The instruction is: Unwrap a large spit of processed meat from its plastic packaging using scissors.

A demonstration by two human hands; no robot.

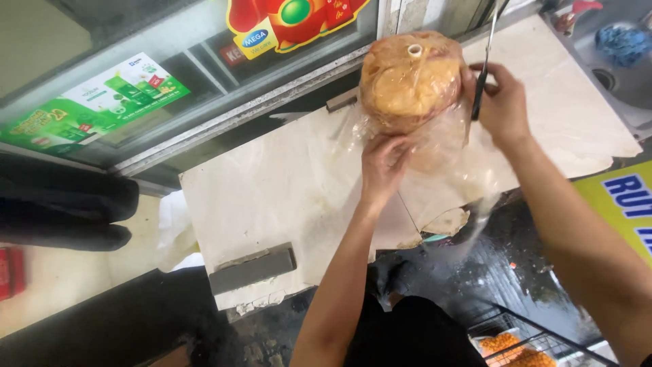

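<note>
A large round orange-brown lump in a clear plastic bag (409, 80) stands on the pale stone slab (272, 197), with a small white tube at its top. My left hand (384, 163) grips the loose plastic at the bag's near side. My right hand (499, 102) holds dark-handled scissors (483, 68) against the bag's right side, blades pointing up.
A grey rectangular block (252, 269) lies on the slab's near left corner. A glass-fronted cabinet with coloured stickers (102, 95) runs along the far side. A sink with a blue scourer (621, 44) is far right. A wire basket with orange pieces (516, 346) sits below right.
</note>
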